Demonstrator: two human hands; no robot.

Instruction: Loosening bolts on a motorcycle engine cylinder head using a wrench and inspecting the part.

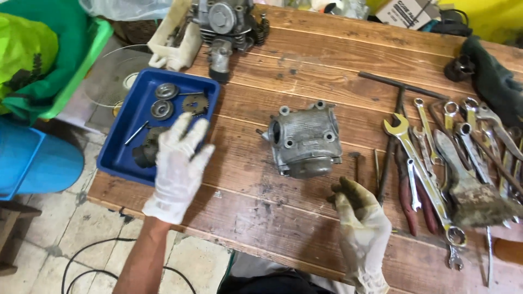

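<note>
A grey metal engine cylinder head (304,142) lies in the middle of the wooden table (305,71). My left hand (180,166), in a white glove, hovers with fingers apart over the right edge of a blue tray (122,141) and holds nothing. The tray carries gears, round metal parts, a thin rod and a dark part. My right hand (360,226), in a dirty glove, hangs above the table just in front and right of the cylinder head, fingers loosely curled, with nothing visible in it.
Several wrenches (419,163), red-handled pliers, a T-handle tool (400,90) and a dirty brush (471,190) lie at the right. An engine block (226,24) and a white bin (174,38) stand at the back. A green tub (60,60) and a blue container sit left of the table.
</note>
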